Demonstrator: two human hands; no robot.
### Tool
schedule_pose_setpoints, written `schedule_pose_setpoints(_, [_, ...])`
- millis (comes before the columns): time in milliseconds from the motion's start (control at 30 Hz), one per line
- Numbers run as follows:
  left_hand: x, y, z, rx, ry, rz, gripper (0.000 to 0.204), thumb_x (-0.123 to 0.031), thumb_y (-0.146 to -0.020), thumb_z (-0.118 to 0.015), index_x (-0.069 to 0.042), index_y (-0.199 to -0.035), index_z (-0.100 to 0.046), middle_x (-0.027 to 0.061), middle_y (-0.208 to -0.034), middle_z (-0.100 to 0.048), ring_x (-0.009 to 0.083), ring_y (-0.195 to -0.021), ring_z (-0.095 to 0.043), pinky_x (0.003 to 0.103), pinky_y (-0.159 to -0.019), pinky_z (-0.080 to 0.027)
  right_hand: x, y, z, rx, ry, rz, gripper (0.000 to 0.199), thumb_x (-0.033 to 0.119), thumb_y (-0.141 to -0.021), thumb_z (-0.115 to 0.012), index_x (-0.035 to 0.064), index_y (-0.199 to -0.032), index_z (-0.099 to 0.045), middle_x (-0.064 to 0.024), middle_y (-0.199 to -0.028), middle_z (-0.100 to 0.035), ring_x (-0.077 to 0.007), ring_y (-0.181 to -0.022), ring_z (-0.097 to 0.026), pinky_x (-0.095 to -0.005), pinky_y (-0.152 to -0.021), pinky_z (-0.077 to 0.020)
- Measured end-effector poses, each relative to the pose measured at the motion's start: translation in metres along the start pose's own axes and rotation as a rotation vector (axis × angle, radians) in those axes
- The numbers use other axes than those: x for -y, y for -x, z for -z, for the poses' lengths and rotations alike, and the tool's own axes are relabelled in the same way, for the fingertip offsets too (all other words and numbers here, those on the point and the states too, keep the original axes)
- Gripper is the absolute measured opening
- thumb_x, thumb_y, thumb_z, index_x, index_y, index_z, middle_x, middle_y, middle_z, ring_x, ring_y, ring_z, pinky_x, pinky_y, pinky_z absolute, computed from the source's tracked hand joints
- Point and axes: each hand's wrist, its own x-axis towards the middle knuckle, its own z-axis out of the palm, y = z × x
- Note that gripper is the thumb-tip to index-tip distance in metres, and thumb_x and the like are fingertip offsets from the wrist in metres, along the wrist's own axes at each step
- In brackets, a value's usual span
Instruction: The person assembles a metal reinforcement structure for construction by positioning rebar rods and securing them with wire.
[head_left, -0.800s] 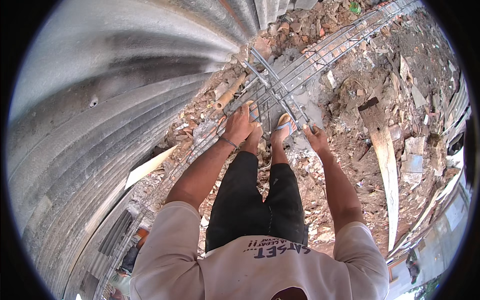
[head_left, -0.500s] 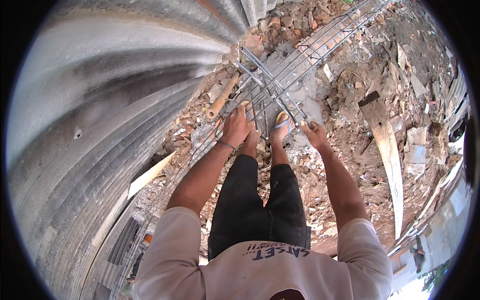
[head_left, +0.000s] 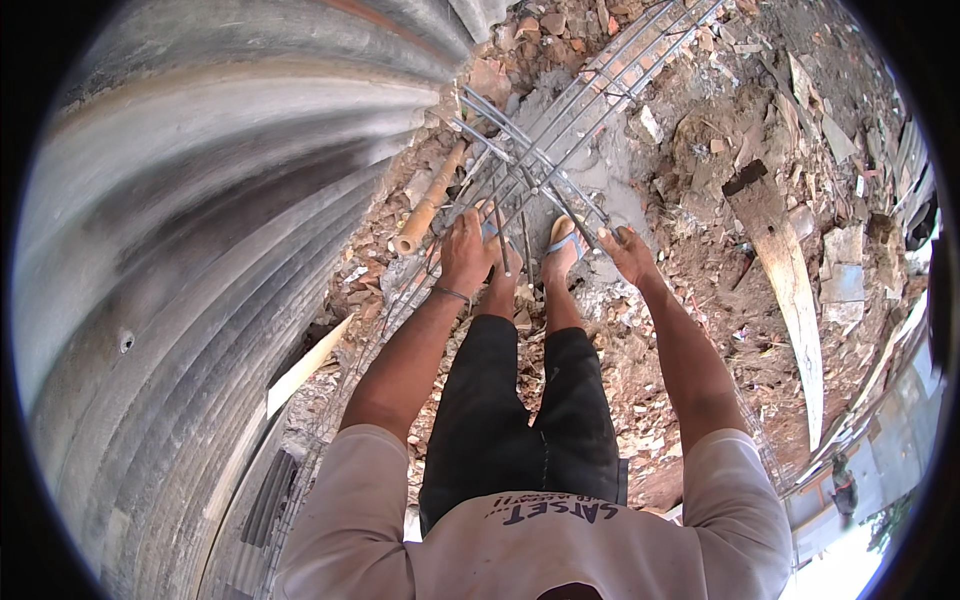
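My left hand is closed around a bar of a long steel rebar cage, just in front of my left foot. The cage runs from beside that hand to the far right, over grey mortar. Shorter steel bars lie across the cage, slanting from far left to near right. At the near right end of these bars, my right hand curls its fingers round a bar end. Several loose bar ends stick out between my two hands, close to my sandalled feet.
Corrugated grey sheets rise along the left. A brown tube-like pole lies between them and the cage. To the right, a weathered wooden plank rests on soil and brick rubble. A pale pointed board is at near left.
The view has shifted slightly, and the cage with its crossing bars appears a little farther left. Both hands keep their grip near the same spots.
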Motion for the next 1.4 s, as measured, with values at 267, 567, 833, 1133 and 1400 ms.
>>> schedule_pose_setpoints(267, [0.004,-0.003,-0.005,0.033,-0.16,-0.008,0.059,-0.01,-0.077,-0.073,0.004,-0.124,-0.039,0.0283,-0.111,-0.055,0.048,-0.104,-0.056,0.055,-0.086,-0.047,0.01,0.007,-0.011,-0.138,-0.076,0.151,0.067,0.066,-0.09,-0.059,-0.0009,-0.095,-0.052,-0.0147,-0.086,-0.053,-0.0232,-0.085,-0.049,-0.037,-0.077,-0.0426])
schedule_pose_setpoints(567, [0.015,-0.014,-0.015,0.061,-0.149,-0.013,0.052,-0.005,-0.079,-0.066,0.003,-0.122,-0.037,0.0291,-0.109,-0.053,0.0496,-0.098,-0.057,0.055,-0.082,-0.049,0.017,0.003,-0.016,-0.206,-0.147,0.194,0.062,0.059,-0.092,-0.062,0.0002,-0.085,-0.047,-0.0098,-0.077,-0.041,-0.0201,-0.077,-0.037,-0.0365,-0.073,-0.0396])
schedule_pose_setpoints(833, [0.03,-0.012,-0.031,0.053,-0.216,-0.077,0.045,-0.012,-0.082,-0.069,0.0,-0.114,-0.04,0.0251,-0.102,-0.055,0.0441,-0.092,-0.062,0.051,-0.071,-0.054,0.009,-0.006,-0.007,0.197,-0.615,0.266,0.087,0.045,-0.083,-0.081,-0.011,-0.137,-0.041,-0.0153,-0.122,-0.062,-0.0186,-0.109,-0.056,-0.0315,-0.096,-0.0476])
schedule_pose_setpoints(1133, [0.023,-0.018,-0.043,0.052,-0.189,-0.14,0.059,-0.01,-0.075,-0.078,0.002,-0.119,-0.039,0.0264,-0.109,-0.054,0.046,-0.096,-0.06,0.05,-0.08,-0.053,-0.018,-0.019,0.016,0.092,-0.028,0.286,0.062,0.054,-0.079,-0.078,0.0026,-0.111,-0.063,-0.0206,-0.099,-0.07,-0.0349,-0.097,-0.065,-0.0432,-0.084,-0.0494])
schedule_pose_setpoints(1400, [0.029,-0.022,-0.04,0.138,-0.158,-0.094,0.07,-0.017,-0.07,-0.076,0.006,-0.12,-0.033,0.0298,-0.111,-0.048,0.0495,-0.097,-0.058,0.053,-0.076,-0.051,-0.006,-0.012,0.008,-0.052,0.201,0.167,0.059,0.058,-0.081,-0.074,0.0036,-0.101,-0.062,-0.0215,-0.095,-0.068,-0.0414,-0.095,-0.064,-0.0456,-0.083,-0.0498])
